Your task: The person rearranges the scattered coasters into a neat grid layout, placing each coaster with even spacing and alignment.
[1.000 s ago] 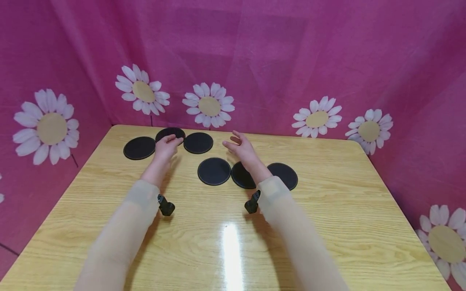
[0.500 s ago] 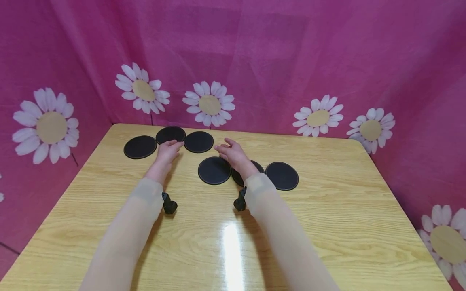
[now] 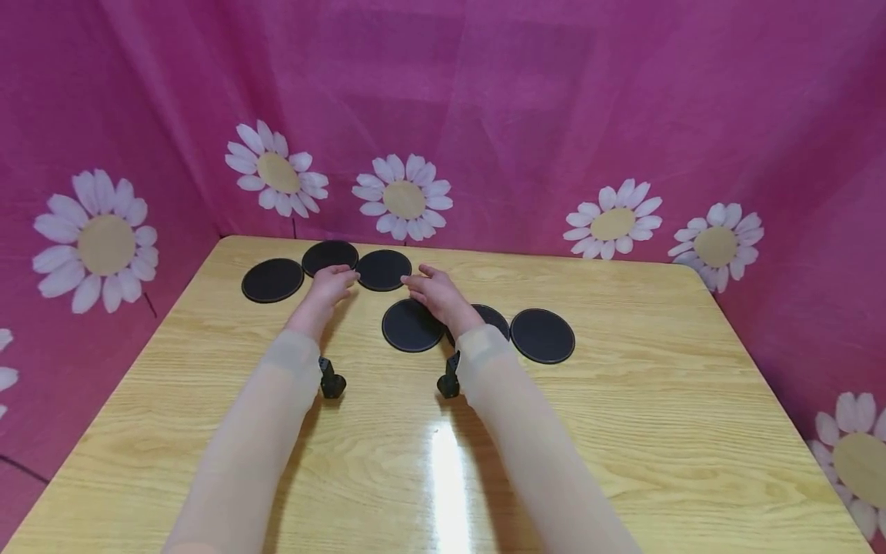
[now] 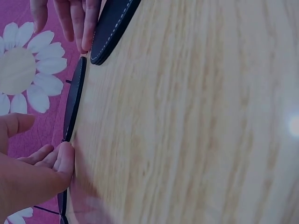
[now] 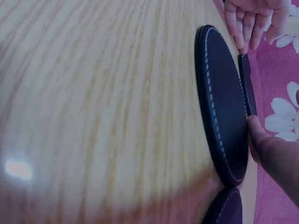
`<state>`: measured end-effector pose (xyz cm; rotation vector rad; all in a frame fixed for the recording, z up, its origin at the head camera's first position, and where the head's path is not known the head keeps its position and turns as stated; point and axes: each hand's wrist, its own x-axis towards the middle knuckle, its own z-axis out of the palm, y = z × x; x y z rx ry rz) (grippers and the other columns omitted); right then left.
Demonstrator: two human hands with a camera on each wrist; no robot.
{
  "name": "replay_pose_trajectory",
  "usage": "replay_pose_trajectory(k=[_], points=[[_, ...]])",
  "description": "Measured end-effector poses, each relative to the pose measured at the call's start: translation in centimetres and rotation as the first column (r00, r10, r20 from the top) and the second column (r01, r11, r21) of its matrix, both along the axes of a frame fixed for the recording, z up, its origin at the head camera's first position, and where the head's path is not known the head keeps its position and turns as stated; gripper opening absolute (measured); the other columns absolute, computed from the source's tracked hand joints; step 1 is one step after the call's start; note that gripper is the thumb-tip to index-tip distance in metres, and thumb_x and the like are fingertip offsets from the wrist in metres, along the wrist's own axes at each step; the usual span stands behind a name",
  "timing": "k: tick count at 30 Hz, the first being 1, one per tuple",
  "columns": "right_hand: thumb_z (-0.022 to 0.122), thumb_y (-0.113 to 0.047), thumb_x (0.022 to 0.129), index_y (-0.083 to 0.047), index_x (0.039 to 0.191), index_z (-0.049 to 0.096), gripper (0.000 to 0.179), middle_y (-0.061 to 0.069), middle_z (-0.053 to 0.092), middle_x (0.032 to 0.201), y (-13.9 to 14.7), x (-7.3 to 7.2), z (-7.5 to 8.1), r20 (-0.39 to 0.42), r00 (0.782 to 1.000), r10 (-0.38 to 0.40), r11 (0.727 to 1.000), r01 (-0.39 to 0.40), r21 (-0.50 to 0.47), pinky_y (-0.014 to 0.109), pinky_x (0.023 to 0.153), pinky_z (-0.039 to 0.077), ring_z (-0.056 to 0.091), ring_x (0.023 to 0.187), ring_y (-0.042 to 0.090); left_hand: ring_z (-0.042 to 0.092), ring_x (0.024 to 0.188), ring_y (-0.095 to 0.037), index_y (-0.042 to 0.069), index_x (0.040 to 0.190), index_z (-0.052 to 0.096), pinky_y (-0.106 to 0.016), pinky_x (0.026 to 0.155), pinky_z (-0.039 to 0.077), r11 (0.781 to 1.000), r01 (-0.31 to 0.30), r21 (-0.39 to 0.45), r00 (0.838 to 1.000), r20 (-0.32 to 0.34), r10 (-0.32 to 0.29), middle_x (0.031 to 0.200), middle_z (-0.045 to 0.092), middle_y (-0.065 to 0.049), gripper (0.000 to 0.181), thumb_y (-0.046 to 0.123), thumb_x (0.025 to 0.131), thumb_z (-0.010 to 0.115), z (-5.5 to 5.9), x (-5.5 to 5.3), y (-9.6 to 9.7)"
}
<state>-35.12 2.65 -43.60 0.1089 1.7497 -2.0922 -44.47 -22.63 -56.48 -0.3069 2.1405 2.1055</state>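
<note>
My left hand (image 3: 331, 288), fingers relaxed and pointing inward, hovers by the left edge of a round black coaster (image 3: 384, 269) in the back row. On its other side is my right hand (image 3: 440, 297), with loosely extended fingers close to the coaster's right edge; whether either hand touches it I cannot tell. Beneath the right hand and wrist lie a front coaster (image 3: 408, 327) and a second front coaster (image 3: 493, 322), both partly hidden. Light stitching runs around the rim of the thick front coaster (image 5: 226, 107) in the right wrist view. Neither hand grips anything.
Two more back coasters, one at far left (image 3: 273, 280) and one behind the left hand (image 3: 329, 257), lie in an arc. A third front coaster (image 3: 543, 336) sits to the right. The wooden table (image 3: 657, 431) meets a pink flowered curtain (image 3: 512, 131) behind.
The right hand has moved left and slightly nearer the body, toward the back coaster, uncovering the rightmost front coaster. My left hand has shifted slightly right. The coasters stay in place.
</note>
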Motion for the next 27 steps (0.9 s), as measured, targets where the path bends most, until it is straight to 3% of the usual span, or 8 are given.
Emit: replay_pose_trajectory(k=[1, 2, 9, 10, 14, 16, 23, 27], points=[[0.058, -0.006, 0.092, -0.001, 0.150, 0.015, 0.072, 0.016, 0.029, 0.151, 0.0, 0.0, 0.0, 0.002, 1.000, 0.006, 1.000, -0.006, -0.001, 0.033, 0.108, 0.035, 0.040, 0.133, 0.025, 0.057, 0.113, -0.019, 0.008, 0.131, 0.052, -0.028, 0.081, 0.052, 1.000, -0.008, -0.015, 1.000, -0.007, 0.008, 0.130, 0.056, -0.006, 0.067, 0.035, 0.076, 0.079, -1.8, -1.6, -0.4], [0.056, -0.005, 0.093, -0.001, 0.150, 0.014, 0.071, 0.016, 0.030, 0.151, 0.0, -0.1, -0.1, 0.002, 1.000, 0.013, 1.000, -0.013, -0.001, 0.033, 0.108, 0.035, 0.040, 0.133, 0.025, 0.057, 0.113, -0.020, 0.008, 0.132, 0.051, -0.029, 0.081, 0.052, 1.000, -0.010, -0.028, 1.000, 0.003, 0.011, 0.132, 0.055, -0.006, 0.066, 0.033, 0.077, 0.078, -2.1, -2.0, -0.4], [0.049, -0.003, 0.096, -0.001, 0.150, 0.011, 0.067, 0.020, 0.026, 0.152, 0.2, -0.4, -0.4, -0.025, 0.997, 0.070, 0.997, -0.070, 0.017, 0.035, 0.110, 0.033, 0.038, 0.135, 0.025, 0.054, 0.115, -0.023, 0.003, 0.137, 0.047, -0.034, 0.088, 0.050, 0.994, -0.016, -0.111, 1.000, 0.019, 0.018, 0.136, 0.051, -0.012, 0.055, 0.017, 0.087, 0.065, 3.9, 2.8, 2.4], [0.049, -0.003, 0.096, -0.002, 0.150, 0.011, 0.066, 0.020, 0.025, 0.152, 0.2, -0.4, -0.4, -0.024, 0.997, 0.073, 0.997, -0.073, 0.022, 0.035, 0.110, 0.033, 0.037, 0.135, 0.025, 0.057, 0.108, -0.021, 0.005, 0.135, 0.049, -0.032, 0.082, 0.051, 0.992, -0.027, -0.123, 1.000, 0.003, 0.027, 0.133, 0.054, -0.009, 0.056, 0.020, 0.085, 0.068, 2.8, 1.9, 2.2], [0.048, -0.002, 0.096, -0.002, 0.151, 0.011, 0.066, 0.019, 0.022, 0.154, 0.1, -0.5, -0.4, -0.009, 0.997, 0.078, 0.997, -0.077, 0.025, 0.035, 0.110, 0.033, 0.036, 0.136, 0.025, 0.058, 0.085, -0.012, 0.004, 0.125, 0.057, -0.024, 0.063, 0.049, 0.993, -0.059, -0.102, 0.997, -0.047, 0.054, 0.114, 0.063, -0.004, 0.051, 0.020, 0.079, 0.074, 2.3, 2.1, 2.1], [0.049, -0.001, 0.095, -0.002, 0.151, 0.012, 0.067, 0.020, 0.022, 0.153, 0.1, -0.5, -0.4, -0.009, 0.997, 0.076, 0.997, -0.076, 0.026, 0.035, 0.109, 0.034, 0.037, 0.135, 0.025, 0.056, 0.089, -0.013, 0.003, 0.129, 0.053, -0.024, 0.066, 0.047, 0.990, -0.055, -0.129, 0.998, -0.021, 0.053, 0.120, 0.061, -0.008, 0.052, 0.020, 0.083, 0.070, 4.1, 3.5, 2.9], [0.053, 0.002, 0.092, 0.000, 0.149, 0.019, 0.066, 0.023, 0.033, 0.147, 0.6, -0.5, -0.5, -0.047, 0.998, 0.031, 0.999, -0.029, 0.041, 0.035, 0.106, 0.038, 0.044, 0.130, 0.029, 0.048, 0.118, -0.023, -0.007, 0.142, 0.033, -0.027, 0.084, 0.045, 0.988, -0.038, -0.151, 0.997, 0.055, 0.047, 0.141, 0.042, -0.023, 0.056, 0.006, 0.092, 0.056, 14.0, 11.3, 6.4], [0.056, 0.002, 0.090, 0.001, 0.147, 0.025, 0.065, 0.023, 0.040, 0.142, 0.9, -0.8, -0.8, -0.056, 0.998, 0.000, 0.998, 0.004, 0.068, 0.035, 0.103, 0.041, 0.048, 0.126, 0.030, 0.044, 0.128, -0.028, -0.009, 0.140, 0.035, -0.032, 0.102, 0.041, 0.989, -0.036, -0.146, 0.999, 0.020, 0.039, 0.139, 0.044, -0.024, 0.062, 0.004, 0.087, 0.064, 14.3, 11.8, 6.6]])
